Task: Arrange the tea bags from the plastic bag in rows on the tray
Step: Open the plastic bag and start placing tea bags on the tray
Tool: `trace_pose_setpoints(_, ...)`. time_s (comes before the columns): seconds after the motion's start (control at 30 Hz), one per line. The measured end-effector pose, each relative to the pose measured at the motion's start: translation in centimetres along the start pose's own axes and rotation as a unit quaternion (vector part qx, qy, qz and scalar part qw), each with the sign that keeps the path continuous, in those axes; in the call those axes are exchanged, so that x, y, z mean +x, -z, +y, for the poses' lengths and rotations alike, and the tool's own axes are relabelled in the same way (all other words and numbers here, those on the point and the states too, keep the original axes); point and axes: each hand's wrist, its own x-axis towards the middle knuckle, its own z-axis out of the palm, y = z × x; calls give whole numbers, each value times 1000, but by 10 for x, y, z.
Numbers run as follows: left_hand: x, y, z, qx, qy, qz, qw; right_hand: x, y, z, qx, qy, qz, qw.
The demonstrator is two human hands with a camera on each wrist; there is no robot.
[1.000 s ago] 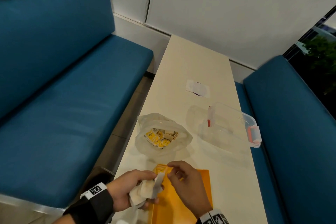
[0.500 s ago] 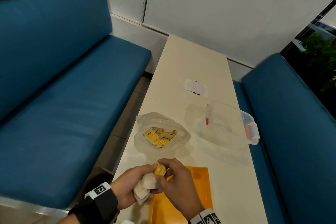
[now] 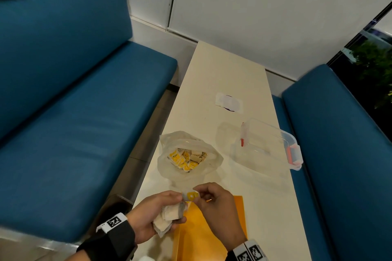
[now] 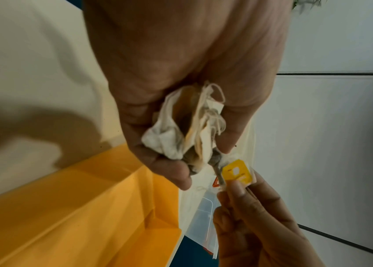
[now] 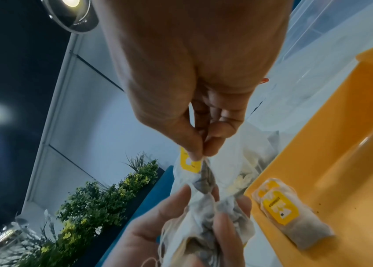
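Note:
My left hand (image 3: 163, 214) grips a bunch of white tea bags (image 3: 167, 216) (image 4: 181, 130) just left of the orange tray (image 3: 214, 239). My right hand (image 3: 210, 199) pinches one tea bag with a yellow tag (image 3: 192, 195) (image 4: 235, 171) (image 5: 189, 162) and holds it at the top of the bunch. That bag's paper is twisted between the two hands. Another tea bag (image 5: 290, 213) with a yellow tag lies flat on the tray. The open plastic bag (image 3: 188, 154) with several more tea bags sits on the table beyond my hands.
A clear plastic box (image 3: 267, 144) with red clips stands to the right of the bag. A white paper (image 3: 229, 103) lies farther along the narrow cream table (image 3: 222, 74). Blue benches (image 3: 74, 101) run along both sides.
My right hand came to the bunch, pinched a yellow-tagged tea bag and has drawn it up and a little to the right. The left hand keeps its hold on the bunch.

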Motion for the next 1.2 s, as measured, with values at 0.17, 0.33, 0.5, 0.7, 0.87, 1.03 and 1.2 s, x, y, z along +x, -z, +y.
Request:
trace_pose_setpoints(0.17,0,5,2,9,-1,4,1000,6,20,-1,-25,-17,-15,999)
trace_pose_setpoints(0.33,-2,12,4,14,-6,8,1000,9,34,0,-270,47,-183,944)
trace_pose_setpoints(0.5,-1,18,4,27,-4,46,999,11,34,13,-295,26,-206,933)
trace_pose_setpoints(0.7,3,23,1,77,-4,74,994,13,27,20,-236,-22,-176,955)
trace_pose_setpoints(0.87,5,22,-2,125,-2,82,989,11,23,28,-219,-38,-144,964)
trace_pose_setpoints(1.03,9,22,-6,162,-2,99,982,10,23,32,-225,-30,-162,960)
trace_pose_setpoints(1.2,9,17,-7,200,-1,111,974,7,22,34,-187,-74,-180,963)
